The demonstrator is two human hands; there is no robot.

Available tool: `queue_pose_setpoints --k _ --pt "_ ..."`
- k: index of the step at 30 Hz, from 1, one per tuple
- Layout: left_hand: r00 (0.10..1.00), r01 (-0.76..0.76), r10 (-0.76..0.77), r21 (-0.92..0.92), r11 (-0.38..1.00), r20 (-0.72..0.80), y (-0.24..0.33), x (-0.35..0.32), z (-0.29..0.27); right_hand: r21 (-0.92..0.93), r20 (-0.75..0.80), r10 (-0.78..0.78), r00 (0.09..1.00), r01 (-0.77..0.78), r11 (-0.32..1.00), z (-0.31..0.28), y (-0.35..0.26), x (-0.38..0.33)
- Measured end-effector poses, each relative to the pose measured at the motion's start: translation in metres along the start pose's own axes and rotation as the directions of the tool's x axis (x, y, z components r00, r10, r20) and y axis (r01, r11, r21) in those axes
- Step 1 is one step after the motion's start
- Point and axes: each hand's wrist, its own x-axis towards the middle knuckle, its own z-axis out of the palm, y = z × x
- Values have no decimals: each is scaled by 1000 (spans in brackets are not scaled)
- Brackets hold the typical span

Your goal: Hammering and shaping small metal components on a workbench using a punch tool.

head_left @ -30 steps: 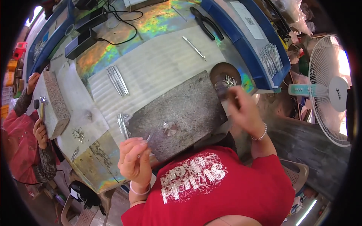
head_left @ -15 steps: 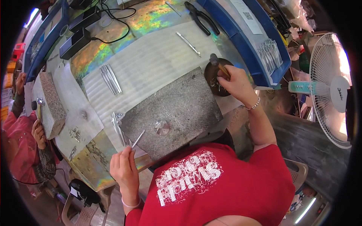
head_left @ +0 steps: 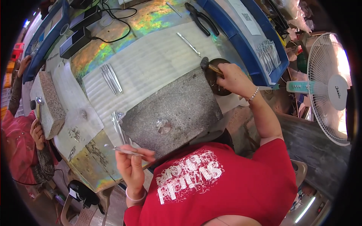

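Observation:
My left hand (head_left: pixel 131 167) pinches a slender silver metal strip (head_left: pixel 128 151) near the front left corner of the grey stone block (head_left: pixel 181 101). In my right hand (head_left: pixel 237 81) is a hammer (head_left: pixel 214 68), gripped by its wooden handle, its dark head above the block's far right corner. Beneath that hand lies a dark round dish (head_left: pixel 222 62) holding small metal pins. Set on the block is a small shiny round metal piece (head_left: pixel 163 127). Beside the block's left edge rests a bundle of silver strips (head_left: pixel 117 126).
More silver strips (head_left: pixel 110 78) lie on the white foam sheet (head_left: pixel 147 60). Black-handled pliers (head_left: pixel 201 19) and a blue bin (head_left: pixel 233 34) of metal pieces stand beyond. At the left, a co-worker's hand (head_left: pixel 37 133) holds a hammer by another stone block (head_left: pixel 51 101). A fan (head_left: pixel 328 88) is at right.
My left hand has turned, bringing the strip from slanting over the block's edge to nearly level and closer to me. The hammer in my right hand has shifted slightly left and away.

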Motion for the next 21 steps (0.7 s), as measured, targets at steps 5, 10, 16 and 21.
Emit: queue_pose_setpoints --k 5,10,16,21 --pt "988 105 -75 -227 968 134 -5 10 13 551 12 182 983 -158 819 -11 -6 -21" --pt "981 129 -68 -354 926 181 -4 19 27 973 102 345 933 -166 160 -14 -36 -38" --pt "960 252 -154 -492 833 232 2 20 36 980 187 179 966 -195 26 -13 -77 -49" --pt "935 337 -141 -688 643 326 0 25 39 954 295 115 948 -285 -97 -8 -111 -45"
